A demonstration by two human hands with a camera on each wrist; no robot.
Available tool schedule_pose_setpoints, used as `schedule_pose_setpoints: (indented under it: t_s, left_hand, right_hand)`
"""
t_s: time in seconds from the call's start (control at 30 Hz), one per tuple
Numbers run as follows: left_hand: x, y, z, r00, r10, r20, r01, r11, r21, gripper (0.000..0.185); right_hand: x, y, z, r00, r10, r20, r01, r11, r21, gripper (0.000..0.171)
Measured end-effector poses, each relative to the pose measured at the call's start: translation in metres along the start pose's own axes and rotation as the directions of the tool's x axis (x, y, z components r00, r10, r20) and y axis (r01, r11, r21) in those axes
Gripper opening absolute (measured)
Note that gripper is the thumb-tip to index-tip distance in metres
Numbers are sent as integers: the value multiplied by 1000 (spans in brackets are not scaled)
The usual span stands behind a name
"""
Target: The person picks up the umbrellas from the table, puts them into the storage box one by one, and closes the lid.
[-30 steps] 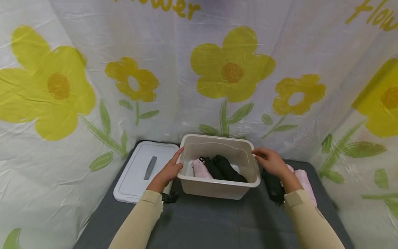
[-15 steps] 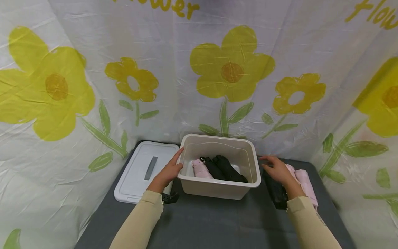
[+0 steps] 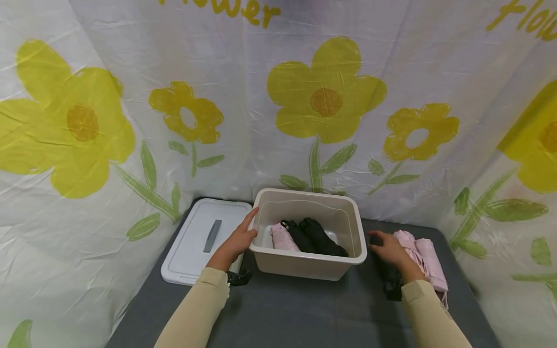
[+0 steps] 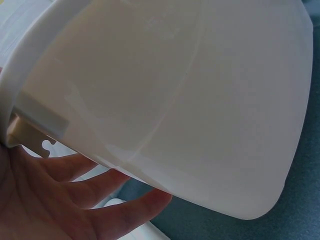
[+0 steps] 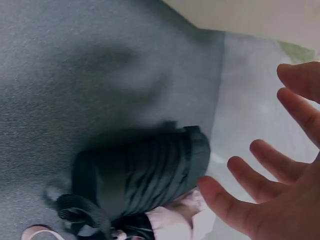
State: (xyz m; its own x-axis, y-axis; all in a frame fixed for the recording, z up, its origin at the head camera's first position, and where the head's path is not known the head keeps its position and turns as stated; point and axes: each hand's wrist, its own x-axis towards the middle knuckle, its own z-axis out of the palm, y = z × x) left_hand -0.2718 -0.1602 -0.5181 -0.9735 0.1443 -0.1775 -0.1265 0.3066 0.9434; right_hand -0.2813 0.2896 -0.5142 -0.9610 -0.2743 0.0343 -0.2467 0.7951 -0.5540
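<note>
My left hand (image 3: 235, 245) rests at the left end of a beige storage bin (image 3: 300, 269). Its fingers lie against the outer wall, spread and nearly straight in the left wrist view, where the thumb is hidden. Inside the bin lie a pink folded umbrella (image 3: 285, 238) and two black ones. Right of the bin, my right hand (image 3: 391, 250) hovers above another black folded umbrella (image 5: 145, 175), partly hidden by the hand in the head view. Its fingers are spread and hold nothing. Two pink folded umbrellas (image 3: 431, 263) lie farther right.
A white lid (image 3: 187, 244) with a grey handle (image 3: 212, 236) lies left of the bin. All of it stands on a dark grey table (image 3: 296, 309). Behind hangs a white curtain (image 3: 248, 96) printed with yellow flowers.
My right hand has left the bin's right rim and moved right and down to over the black umbrella. My left hand and the bin have stayed in place.
</note>
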Motion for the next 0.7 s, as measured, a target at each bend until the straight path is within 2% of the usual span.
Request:
schedule_pose_setpoints:
  t_s: [0.17, 0.43, 0.7]
  left_hand:
    - [1, -1, -1, 1000, -6, 2, 6, 1000, -6, 72]
    - [2, -2, -1, 1000, -4, -3, 4, 1000, -20, 73]
    - [3, -4, -1, 1000, 22, 4, -22, 1000, -16, 74]
  right_hand:
    - [-3, 6, 4, 999, 29, 22, -28, 999, -27, 45]
    - [-6, 14, 9, 998, 59, -15, -60, 997, -50, 45]
    - [-7, 22, 10, 984, 175, 37, -173, 983, -61, 52]
